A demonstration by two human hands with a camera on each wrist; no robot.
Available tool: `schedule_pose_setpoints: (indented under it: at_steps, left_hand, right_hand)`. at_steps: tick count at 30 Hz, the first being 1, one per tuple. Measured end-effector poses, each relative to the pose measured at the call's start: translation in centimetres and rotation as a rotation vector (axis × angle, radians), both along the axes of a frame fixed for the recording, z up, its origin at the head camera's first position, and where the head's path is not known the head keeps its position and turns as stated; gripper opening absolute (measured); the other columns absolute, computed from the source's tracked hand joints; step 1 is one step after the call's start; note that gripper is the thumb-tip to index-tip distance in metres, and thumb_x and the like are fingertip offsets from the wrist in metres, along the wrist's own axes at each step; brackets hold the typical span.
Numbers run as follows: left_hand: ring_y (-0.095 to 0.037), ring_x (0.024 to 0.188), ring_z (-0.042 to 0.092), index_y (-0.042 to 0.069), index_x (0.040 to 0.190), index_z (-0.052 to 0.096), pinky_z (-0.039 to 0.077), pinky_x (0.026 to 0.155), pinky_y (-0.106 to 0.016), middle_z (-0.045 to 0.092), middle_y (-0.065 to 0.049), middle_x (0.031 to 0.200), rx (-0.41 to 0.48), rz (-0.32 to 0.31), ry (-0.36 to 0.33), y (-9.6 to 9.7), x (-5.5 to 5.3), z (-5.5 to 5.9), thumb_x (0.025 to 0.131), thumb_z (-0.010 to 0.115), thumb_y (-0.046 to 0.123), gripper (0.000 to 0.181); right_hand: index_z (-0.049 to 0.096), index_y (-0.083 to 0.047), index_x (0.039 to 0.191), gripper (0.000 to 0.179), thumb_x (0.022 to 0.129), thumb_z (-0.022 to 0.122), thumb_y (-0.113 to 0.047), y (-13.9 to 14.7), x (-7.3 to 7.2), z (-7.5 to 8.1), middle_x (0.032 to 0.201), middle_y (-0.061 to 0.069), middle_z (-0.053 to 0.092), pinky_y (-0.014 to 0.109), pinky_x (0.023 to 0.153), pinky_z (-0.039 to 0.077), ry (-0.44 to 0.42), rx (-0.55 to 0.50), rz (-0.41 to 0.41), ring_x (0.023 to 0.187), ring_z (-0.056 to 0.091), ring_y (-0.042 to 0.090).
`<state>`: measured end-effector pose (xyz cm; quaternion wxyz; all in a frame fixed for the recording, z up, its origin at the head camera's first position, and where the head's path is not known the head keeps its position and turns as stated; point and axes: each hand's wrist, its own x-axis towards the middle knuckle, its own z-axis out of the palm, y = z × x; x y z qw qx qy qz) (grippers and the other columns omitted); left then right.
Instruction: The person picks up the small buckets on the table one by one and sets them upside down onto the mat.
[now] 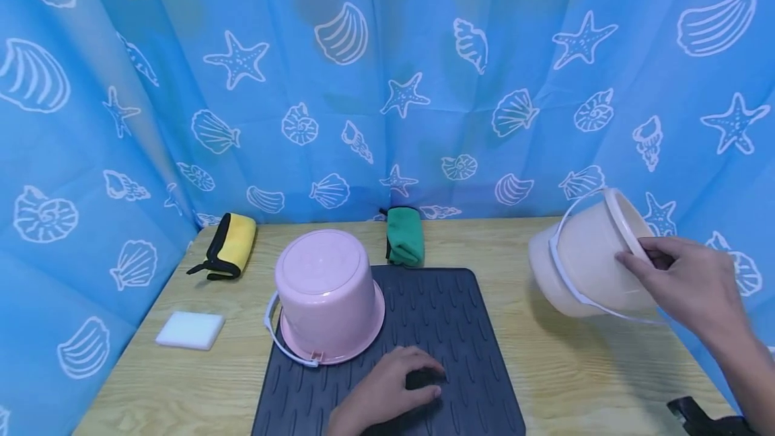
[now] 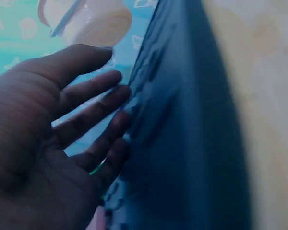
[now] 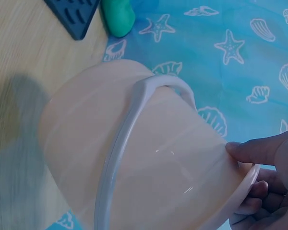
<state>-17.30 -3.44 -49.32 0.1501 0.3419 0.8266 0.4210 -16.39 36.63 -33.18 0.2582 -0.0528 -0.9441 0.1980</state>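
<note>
My right hand (image 1: 696, 281) pinches the rim of a cream bucket (image 1: 590, 258), thumb outside and fingers inside the mouth. The bucket is tilted on its side above the right part of the table, its white handle (image 3: 116, 158) hanging across the wall. Over the near part of a black ridged mat (image 1: 448, 328) is my left hand (image 1: 390, 385), with relaxed, slightly bent fingers and nothing in them. A pink bucket (image 1: 327, 295) stands upside down on the mat's left side, just beyond the left hand, its white handle lying to the left.
A rolled yellow cloth (image 1: 239, 244) with black edging lies at the back left, and a white sponge (image 1: 190, 330) in front of it. The rolled green cloth (image 1: 405, 237) sits behind the mat. A blue shell-print curtain (image 1: 363, 86) encloses the table's back and sides.
</note>
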Motion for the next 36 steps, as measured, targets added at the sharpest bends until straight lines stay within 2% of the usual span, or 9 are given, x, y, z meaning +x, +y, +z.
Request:
schedule_pose_setpoints:
  at_steps: [4, 9, 12, 16, 18, 25, 31, 36]
  left_hand:
    - [-0.011, 0.103, 0.063, 0.019, 0.125, 0.069, 0.052, 0.09, -0.033, 0.065, 0.008, 0.117, 0.142, 0.04, -0.003, 0.0, -0.9, 1.4, 0.098, 0.066, 0.033, 0.031]
    - [-0.022, 0.108, 0.063, 0.024, 0.133, 0.064, 0.052, 0.093, -0.046, 0.064, 0.006, 0.121, 0.287, 0.142, 0.034, 0.4, -2.5, 2.8, 0.097, 0.066, 0.037, 0.038]
    - [-0.023, 0.112, 0.061, 0.027, 0.138, 0.059, 0.05, 0.094, -0.05, 0.061, 0.004, 0.124, 0.339, 0.193, 0.037, 0.9, -3.4, 3.4, 0.096, 0.068, 0.038, 0.044]
    - [-0.019, 0.117, 0.057, 0.035, 0.143, 0.051, 0.046, 0.099, -0.051, 0.055, 0.006, 0.131, 0.368, 0.225, 0.011, 2.0, -4.2, 4.1, 0.093, 0.071, 0.04, 0.054]
    - [-0.019, 0.121, 0.055, 0.037, 0.146, 0.047, 0.045, 0.101, -0.051, 0.052, 0.006, 0.135, 0.388, 0.23, 0.006, 2.6, -4.6, 4.5, 0.092, 0.072, 0.039, 0.059]
    - [-0.021, 0.131, 0.047, 0.044, 0.151, 0.033, 0.041, 0.106, -0.05, 0.041, 0.008, 0.147, 0.429, 0.222, 0.018, 4.9, -6.3, 5.8, 0.091, 0.073, 0.039, 0.072]
    - [-0.022, 0.136, 0.042, 0.05, 0.151, 0.028, 0.038, 0.108, -0.049, 0.034, 0.012, 0.152, 0.425, 0.219, -0.006, 5.9, -7.4, 6.5, 0.087, 0.075, 0.047, 0.08]
    - [-0.025, 0.14, 0.036, 0.052, 0.152, 0.022, 0.037, 0.109, -0.051, 0.026, 0.013, 0.157, 0.434, 0.226, -0.023, 6.2, -8.1, 6.6, 0.086, 0.077, 0.045, 0.087]
  right_hand:
    - [0.066, 0.018, 0.109, 0.043, 0.091, 0.075, -0.021, -0.2, -0.1, 0.2, 0.087, 0.035, 0.067, 0.039, 0.045, 0.052, 0.011, -0.028, 0.005, 0.07, 0.067, 0.046]
    - [0.068, 0.014, 0.111, 0.046, 0.093, 0.073, -0.028, -0.5, -0.2, 0.7, 0.089, 0.032, 0.069, 0.026, 0.044, 0.049, 0.007, -0.079, 0.002, 0.071, 0.068, 0.043]
    - [0.07, 0.011, 0.11, 0.047, 0.093, 0.073, -0.032, -0.6, -0.3, 1.0, 0.09, 0.031, 0.07, 0.02, 0.045, 0.048, 0.004, -0.12, 0.004, 0.063, 0.069, 0.024]
    - [0.071, 0.009, 0.109, 0.045, 0.092, 0.074, -0.033, -0.6, -0.1, 1.2, 0.091, 0.029, 0.07, 0.016, 0.047, 0.047, 0.008, -0.179, 0.031, 0.06, 0.056, -0.009]
    - [0.072, 0.008, 0.11, 0.045, 0.091, 0.075, -0.033, -0.7, -0.1, 1.3, 0.092, 0.029, 0.07, 0.015, 0.048, 0.048, 0.004, -0.213, 0.049, 0.061, 0.053, -0.014]
    - [0.071, 0.007, 0.112, 0.047, 0.09, 0.075, -0.035, -1.2, -0.1, 1.4, 0.093, 0.025, 0.071, 0.015, 0.053, 0.051, -0.019, -0.313, 0.052, 0.065, 0.058, -0.01]
    - [0.07, 0.007, 0.115, 0.05, 0.088, 0.078, -0.035, -1.6, 0.0, 1.5, 0.077, -0.004, 0.069, 0.018, 0.055, 0.053, -0.025, -0.391, 0.061, 0.067, 0.062, -0.003]
    - [0.069, 0.008, 0.116, 0.053, 0.087, 0.079, -0.035, -2.3, -0.3, 1.5, 0.075, -0.007, 0.067, 0.02, 0.058, 0.054, -0.027, -0.471, 0.077, 0.069, 0.064, 0.004]
